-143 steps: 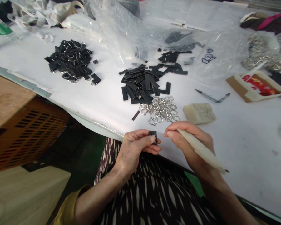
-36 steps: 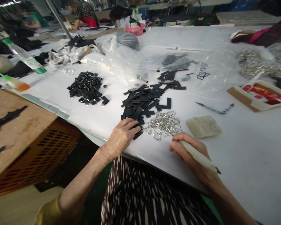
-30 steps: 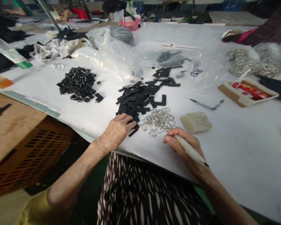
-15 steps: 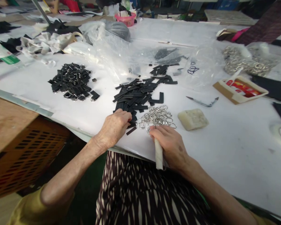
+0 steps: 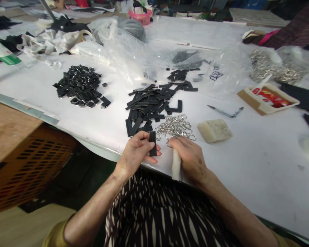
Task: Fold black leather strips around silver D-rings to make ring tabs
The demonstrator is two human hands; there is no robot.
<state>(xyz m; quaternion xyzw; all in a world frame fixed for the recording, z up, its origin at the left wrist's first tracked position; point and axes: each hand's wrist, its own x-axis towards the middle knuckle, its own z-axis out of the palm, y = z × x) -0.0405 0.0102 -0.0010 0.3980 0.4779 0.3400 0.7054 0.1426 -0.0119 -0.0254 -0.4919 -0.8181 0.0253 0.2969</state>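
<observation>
Left fingers (image 5: 146,147) pinch a black strip (image 5: 152,138) — flat (ridged lengthwise) — while right fingers (image 5: 176,143) grip a whitish handle (image 5: 176,165).

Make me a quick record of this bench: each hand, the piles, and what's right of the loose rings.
Left hand: pinches a black strip
Right hand: grips a pale handle at the near edge of the rings; tip hard to make out
Strip pile: beyond the left hand, beside the rings
Ringed pieces: piled left of the strip pile
Right of rings: pale block, thin metal tool, box with red contents
</observation>
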